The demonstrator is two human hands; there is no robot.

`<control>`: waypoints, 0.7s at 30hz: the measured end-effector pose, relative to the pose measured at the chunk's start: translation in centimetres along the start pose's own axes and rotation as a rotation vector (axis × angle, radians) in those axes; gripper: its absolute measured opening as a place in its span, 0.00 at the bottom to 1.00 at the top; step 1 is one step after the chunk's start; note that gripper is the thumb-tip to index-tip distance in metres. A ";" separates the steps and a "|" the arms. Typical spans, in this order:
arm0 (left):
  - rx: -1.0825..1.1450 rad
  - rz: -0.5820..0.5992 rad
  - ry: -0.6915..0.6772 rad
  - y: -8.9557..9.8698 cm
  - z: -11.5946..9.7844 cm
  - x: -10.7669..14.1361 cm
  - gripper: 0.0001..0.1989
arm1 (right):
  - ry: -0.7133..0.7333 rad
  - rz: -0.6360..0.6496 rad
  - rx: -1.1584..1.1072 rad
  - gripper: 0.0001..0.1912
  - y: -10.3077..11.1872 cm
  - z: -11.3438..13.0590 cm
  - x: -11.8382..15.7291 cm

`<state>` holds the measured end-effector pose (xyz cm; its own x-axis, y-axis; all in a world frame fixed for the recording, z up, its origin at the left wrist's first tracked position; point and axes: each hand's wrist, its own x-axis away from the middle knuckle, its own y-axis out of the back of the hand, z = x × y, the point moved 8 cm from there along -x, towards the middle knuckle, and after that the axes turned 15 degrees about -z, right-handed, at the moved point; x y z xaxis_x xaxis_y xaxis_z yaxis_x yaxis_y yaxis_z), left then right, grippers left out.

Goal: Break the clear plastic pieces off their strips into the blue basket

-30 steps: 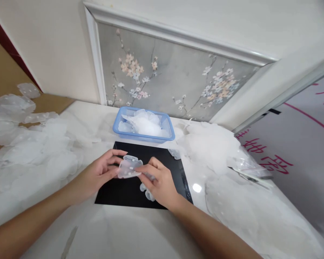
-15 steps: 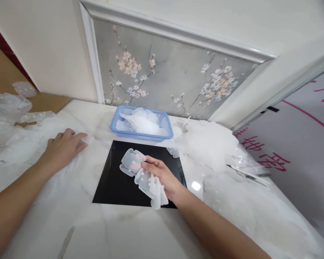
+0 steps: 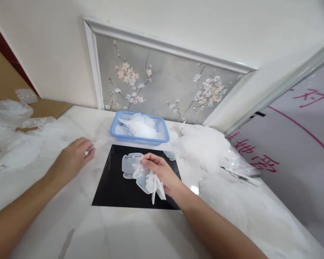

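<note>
My right hand [image 3: 162, 171] is closed around several thin, frosted translucent plastic pieces [image 3: 132, 165], fanned out above a black rectangular sheet [image 3: 108, 190]. These have notched, rounded edges and small raised dots. To the left, my left hand [image 3: 77, 156] has its fingers pinched together over the white tabletop. A blurred, pale translucent plastic piece [image 3: 98, 142] shows at its fingertips; its outline is hard to make out. Another such piece lies at the sheet's upper right corner.
Behind the black sheet stands a blue plastic basket [image 3: 166, 138] holding more frosted pieces. A large heap of them [image 3: 205, 147] lies to the right, beside clear plastic bags. Further pieces [image 3: 21, 144] are piled at left, partly on cardboard. A wall with a floral panel rises behind.
My left hand has shifted right and closed from spread fingers to a pinch. In my right hand the fanned pieces have turned slightly. The camera view has tilted a little.
</note>
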<state>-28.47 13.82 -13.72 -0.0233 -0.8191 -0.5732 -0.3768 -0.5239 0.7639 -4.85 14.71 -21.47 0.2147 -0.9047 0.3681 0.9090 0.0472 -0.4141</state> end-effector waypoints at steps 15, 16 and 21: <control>0.882 0.355 0.579 -2.2 -4.1 4.4 0.24 | -0.073 0.114 0.114 0.24 -4.4 -1.3 1.2; 0.914 0.363 0.605 -2.5 -4.2 4.5 0.24 | -0.096 0.110 0.126 0.24 -4.0 -2.5 2.0; 0.903 0.360 0.630 -3.6 -4.5 5.2 0.16 | -0.084 0.106 0.210 0.22 -2.2 -4.6 4.2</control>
<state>-23.10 10.41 -18.07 0.1060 -0.9913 0.0777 -0.9722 -0.0869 0.2175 -7.62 8.89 -22.81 0.3338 -0.8520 0.4034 0.9322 0.2347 -0.2755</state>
